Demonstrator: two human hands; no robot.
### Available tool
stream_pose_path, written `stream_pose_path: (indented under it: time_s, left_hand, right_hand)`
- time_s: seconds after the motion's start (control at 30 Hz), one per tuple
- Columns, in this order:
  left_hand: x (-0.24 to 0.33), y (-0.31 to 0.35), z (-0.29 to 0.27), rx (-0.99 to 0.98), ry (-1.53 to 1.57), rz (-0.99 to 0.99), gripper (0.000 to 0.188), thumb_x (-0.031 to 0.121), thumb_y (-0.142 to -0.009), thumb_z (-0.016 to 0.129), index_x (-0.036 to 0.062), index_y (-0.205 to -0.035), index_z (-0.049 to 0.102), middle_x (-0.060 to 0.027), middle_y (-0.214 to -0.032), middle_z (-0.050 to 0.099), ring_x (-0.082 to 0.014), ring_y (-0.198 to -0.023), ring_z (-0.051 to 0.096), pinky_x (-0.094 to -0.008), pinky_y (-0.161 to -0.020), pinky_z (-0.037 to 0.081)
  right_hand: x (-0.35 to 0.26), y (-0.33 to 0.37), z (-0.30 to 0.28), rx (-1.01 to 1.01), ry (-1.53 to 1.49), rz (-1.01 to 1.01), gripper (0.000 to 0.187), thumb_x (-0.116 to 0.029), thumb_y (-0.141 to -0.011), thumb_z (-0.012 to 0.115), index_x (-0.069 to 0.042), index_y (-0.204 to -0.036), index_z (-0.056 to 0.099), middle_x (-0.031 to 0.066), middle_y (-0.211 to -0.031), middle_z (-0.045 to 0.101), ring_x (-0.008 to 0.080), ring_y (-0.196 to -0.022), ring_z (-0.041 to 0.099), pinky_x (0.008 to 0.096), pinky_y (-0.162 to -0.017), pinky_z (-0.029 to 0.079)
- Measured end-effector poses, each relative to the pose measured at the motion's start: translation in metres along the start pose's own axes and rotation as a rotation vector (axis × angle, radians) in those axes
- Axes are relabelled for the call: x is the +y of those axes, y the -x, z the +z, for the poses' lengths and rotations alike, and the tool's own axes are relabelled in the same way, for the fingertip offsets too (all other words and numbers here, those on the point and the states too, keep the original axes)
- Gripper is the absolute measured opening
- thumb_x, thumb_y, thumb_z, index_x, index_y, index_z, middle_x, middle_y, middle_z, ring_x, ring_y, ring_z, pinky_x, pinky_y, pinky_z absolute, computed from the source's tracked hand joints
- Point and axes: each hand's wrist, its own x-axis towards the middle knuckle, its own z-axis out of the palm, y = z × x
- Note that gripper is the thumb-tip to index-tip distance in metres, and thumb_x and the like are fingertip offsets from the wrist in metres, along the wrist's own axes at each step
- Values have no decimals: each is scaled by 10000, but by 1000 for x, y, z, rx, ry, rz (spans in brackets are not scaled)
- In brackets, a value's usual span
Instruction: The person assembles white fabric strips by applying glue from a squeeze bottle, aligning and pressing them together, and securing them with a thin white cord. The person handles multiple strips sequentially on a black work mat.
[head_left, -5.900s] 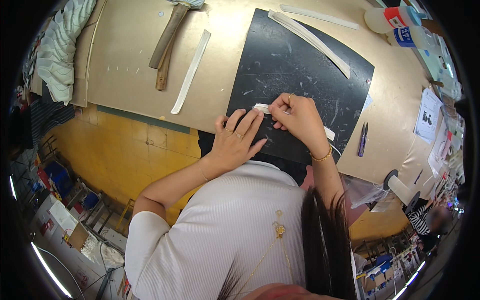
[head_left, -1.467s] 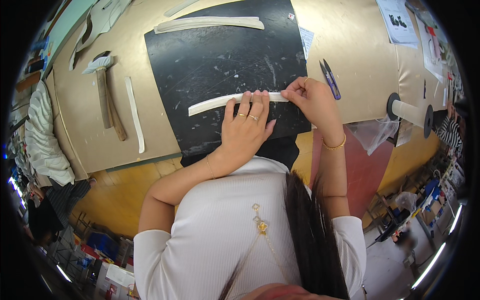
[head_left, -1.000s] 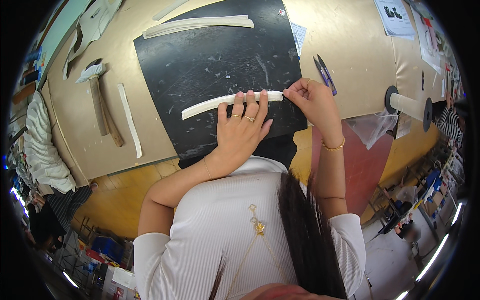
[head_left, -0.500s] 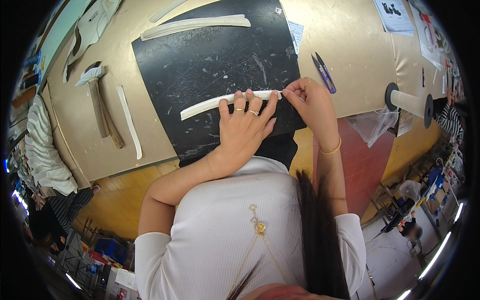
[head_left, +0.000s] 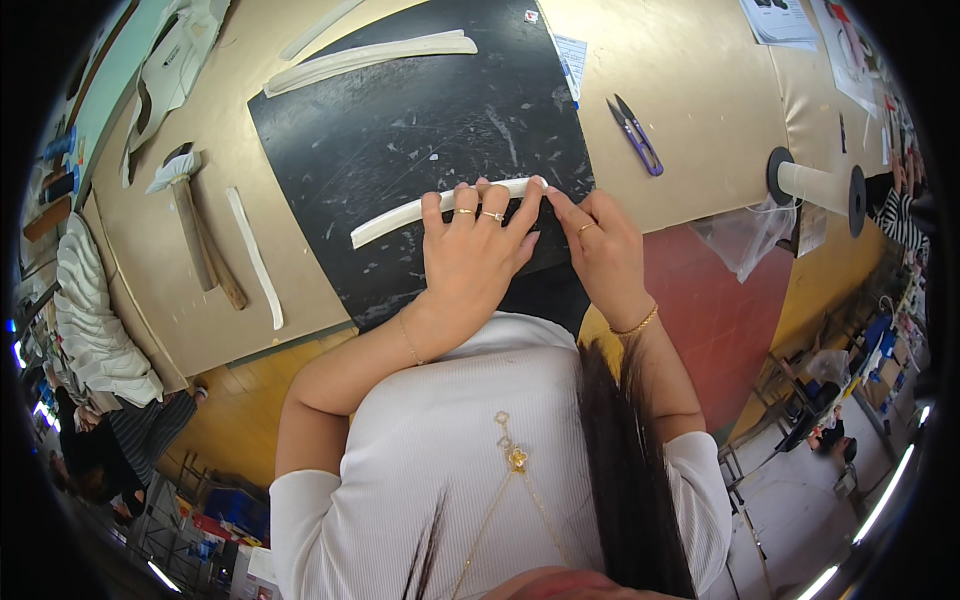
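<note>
A narrow white strip, which looks like folded fabric or soft leather, lies slightly curved across a scuffed black board. My left hand rests over it with fingers spread, the fingertips pressing the strip down along its middle and right part. At the strip's right end, my right hand has its thumb and forefinger closed at the tip, beside my left forefinger. The exact grip there is partly hidden by the fingers. Further back on the board sits a small stack of similar white strips.
Purple-handled thread snips lie right of the board. On the left are a wooden-handled hammer with a wrapped head and a single thin strip. A spool and a clear plastic bag are at the right edge. White pieces are piled far left.
My right hand has moved down and left, its fingers now closer to my left forefinger at the strip's end. My left hand stays on the strip. The whole view has shifted slightly.
</note>
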Motion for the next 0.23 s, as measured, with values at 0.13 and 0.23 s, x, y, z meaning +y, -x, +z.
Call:
stream_pose_path:
  time_s: [0.13,0.23]
  left_hand:
    - [0,0,-2,-19,-2,9,617,455,-862,726,293,-1432,554,-77,-1174,584,-241,-1090,544,-526,-985,325]
    - [-1,0,-2,-33,2,8,624,450,-868,722,294,-1445,543,-77,-1189,579,-240,-1115,530,-529,-990,323]
  right_hand:
    - [-1,1,-2,-28,53,-24,380,-8,-806,675,-58,-1178,729,45,-784,455,195,-706,531,337,-626,466]
    - [-1,0,-3,-30,67,-41,374,-13,-813,661,-59,-1177,730,45,-782,452,196,-713,529,336,-630,467]
